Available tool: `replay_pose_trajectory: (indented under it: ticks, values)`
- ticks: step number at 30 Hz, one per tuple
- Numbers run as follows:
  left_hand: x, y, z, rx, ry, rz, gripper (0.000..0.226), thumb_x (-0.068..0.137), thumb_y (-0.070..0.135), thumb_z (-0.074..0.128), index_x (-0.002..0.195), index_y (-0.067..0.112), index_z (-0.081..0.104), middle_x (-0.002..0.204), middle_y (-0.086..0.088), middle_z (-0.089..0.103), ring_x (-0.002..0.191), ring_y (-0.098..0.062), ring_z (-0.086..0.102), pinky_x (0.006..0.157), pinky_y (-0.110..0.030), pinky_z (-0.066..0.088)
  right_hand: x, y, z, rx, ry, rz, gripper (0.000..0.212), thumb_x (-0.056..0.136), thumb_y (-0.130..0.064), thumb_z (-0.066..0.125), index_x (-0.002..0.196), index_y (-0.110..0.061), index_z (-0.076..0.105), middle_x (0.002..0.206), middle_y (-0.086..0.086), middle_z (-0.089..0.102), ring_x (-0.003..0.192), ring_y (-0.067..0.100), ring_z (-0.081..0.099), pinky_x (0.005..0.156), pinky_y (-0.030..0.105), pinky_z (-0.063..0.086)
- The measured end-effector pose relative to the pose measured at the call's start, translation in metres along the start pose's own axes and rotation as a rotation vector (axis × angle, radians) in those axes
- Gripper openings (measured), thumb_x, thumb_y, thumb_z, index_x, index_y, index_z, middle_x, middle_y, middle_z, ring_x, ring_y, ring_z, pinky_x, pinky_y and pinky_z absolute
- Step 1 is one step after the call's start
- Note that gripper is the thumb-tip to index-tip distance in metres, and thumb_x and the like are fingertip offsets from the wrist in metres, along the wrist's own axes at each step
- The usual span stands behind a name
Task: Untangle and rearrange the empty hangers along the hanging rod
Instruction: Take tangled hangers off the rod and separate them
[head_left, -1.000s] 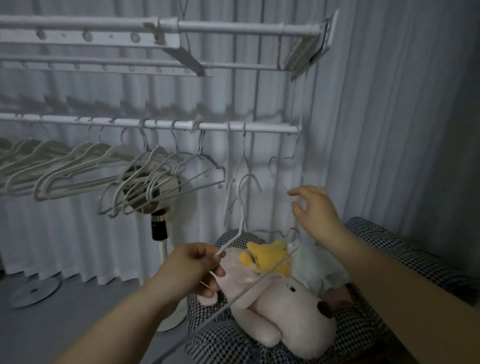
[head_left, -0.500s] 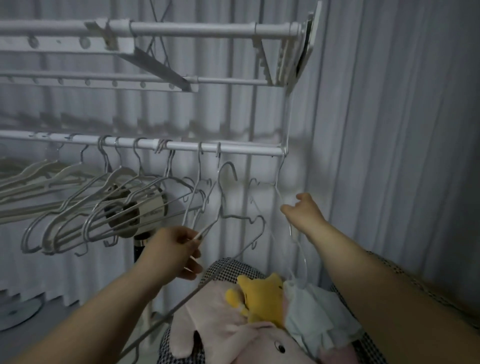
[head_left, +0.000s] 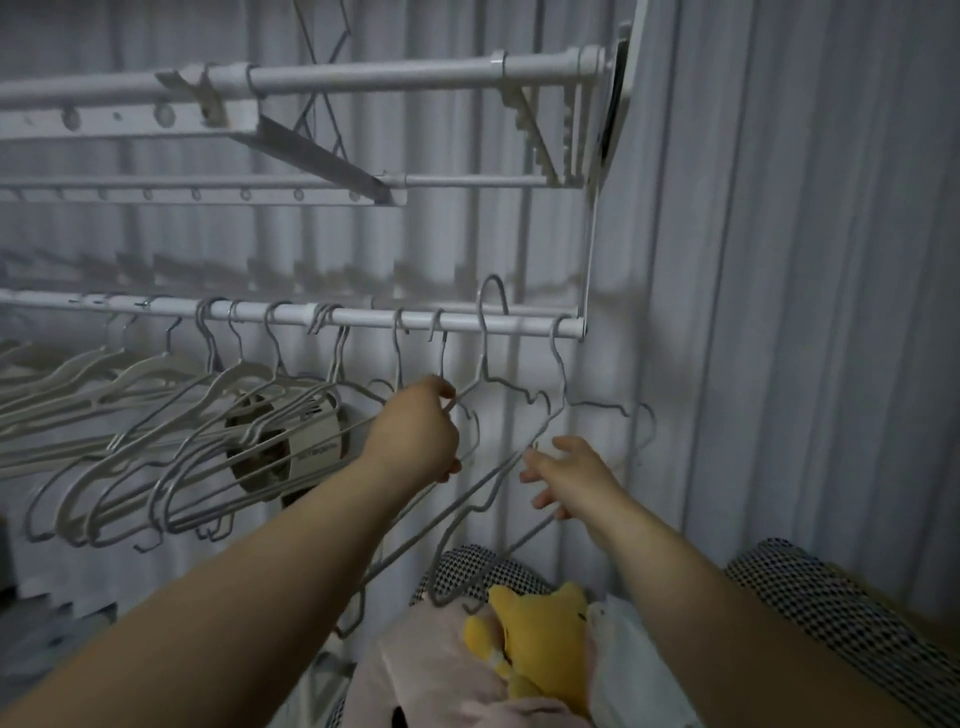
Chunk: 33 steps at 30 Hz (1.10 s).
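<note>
A white hanging rod (head_left: 519, 326) runs across the middle with several empty grey hangers (head_left: 218, 415) bunched along its left half. My left hand (head_left: 415, 431) is closed on the shoulder of a thin grey hanger (head_left: 485, 364) whose hook rises just above the rod near its right end. Another grey hanger (head_left: 597, 405) hangs at the rod's far right end. My right hand (head_left: 566, 475) is beside its lower bar with fingers spread, touching or nearly touching the wire; I cannot tell which.
An upper drying rack (head_left: 363, 78) with bars sits above the rod. A fan (head_left: 280, 441) stands behind the bunched hangers. Below lie plush toys, yellow (head_left: 540, 639) and pink (head_left: 426, 680), on a checked cushion (head_left: 831, 608). Pleated curtains (head_left: 805, 260) hang behind and right.
My left hand has raised the grey hanger from above the plush toys up to the rod, its hook now above the bar. My right hand stayed by the rightmost hanger. The view tilted up.
</note>
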<state>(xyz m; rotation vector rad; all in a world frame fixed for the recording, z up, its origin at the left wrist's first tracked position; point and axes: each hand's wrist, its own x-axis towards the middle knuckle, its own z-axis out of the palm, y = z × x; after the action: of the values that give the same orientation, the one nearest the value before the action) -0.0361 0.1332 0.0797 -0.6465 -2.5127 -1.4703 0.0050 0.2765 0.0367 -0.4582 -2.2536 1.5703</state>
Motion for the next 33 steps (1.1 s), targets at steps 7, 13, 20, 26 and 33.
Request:
replay_pose_trajectory:
  ticks: [7, 13, 20, 26, 33]
  values:
    - [0.017, 0.001, 0.026, -0.034, -0.017, -0.036, 0.042, 0.092, -0.004, 0.036, 0.132, 0.008, 0.041, 0.109, -0.024, 0.061, 0.066, -0.026, 0.061, 0.070, -0.040, 0.056, 0.012, -0.002, 0.008, 0.224, -0.066, 0.020, 0.060, 0.092, -0.016, 0.049, 0.143, -0.008, 0.018, 0.083, 0.000, 0.062, 0.061, 0.012, 0.055, 0.051, 0.021, 0.040]
    - [0.034, -0.007, 0.026, -0.082, 0.024, -0.059, 0.040, 0.090, -0.006, 0.035, 0.129, 0.005, 0.044, 0.112, -0.027, 0.059, 0.082, -0.039, 0.066, 0.067, -0.041, 0.054, 0.023, -0.005, 0.015, 0.399, -0.082, 0.042, 0.055, 0.090, -0.010, 0.052, 0.139, -0.008, 0.026, 0.075, 0.002, 0.062, 0.053, 0.011, 0.054, 0.043, 0.018, 0.039]
    - [0.039, -0.011, 0.040, -0.118, -0.063, -0.081, 0.040, 0.091, -0.005, 0.034, 0.128, 0.006, 0.044, 0.113, -0.026, 0.059, 0.054, -0.023, 0.060, 0.051, -0.029, 0.050, 0.022, -0.002, 0.006, 0.243, 0.000, -0.020, 0.031, 0.088, -0.001, 0.045, 0.118, -0.012, 0.045, 0.062, 0.003, 0.052, 0.045, 0.012, 0.042, 0.046, 0.022, 0.039]
    - [0.033, -0.008, 0.040, -0.299, -0.254, -0.129, 0.033, 0.092, -0.002, 0.039, 0.124, 0.000, 0.048, 0.086, -0.011, 0.059, 0.062, -0.015, 0.056, 0.056, -0.022, 0.044, 0.023, 0.006, -0.003, 0.183, 0.065, -0.038, 0.046, 0.091, -0.007, 0.047, 0.135, -0.009, 0.032, 0.064, 0.002, 0.056, 0.045, 0.010, 0.044, 0.039, 0.015, 0.039]
    - [0.016, -0.018, 0.019, -0.187, -0.353, -0.003, 0.031, 0.096, 0.013, 0.039, 0.119, 0.006, 0.058, 0.106, -0.003, 0.058, 0.100, -0.015, 0.053, 0.079, -0.022, 0.040, 0.022, 0.002, -0.001, 0.234, 0.089, -0.025, 0.032, 0.092, -0.015, 0.049, 0.121, -0.001, 0.046, 0.071, 0.004, 0.052, 0.059, 0.015, 0.048, 0.054, 0.023, 0.043]
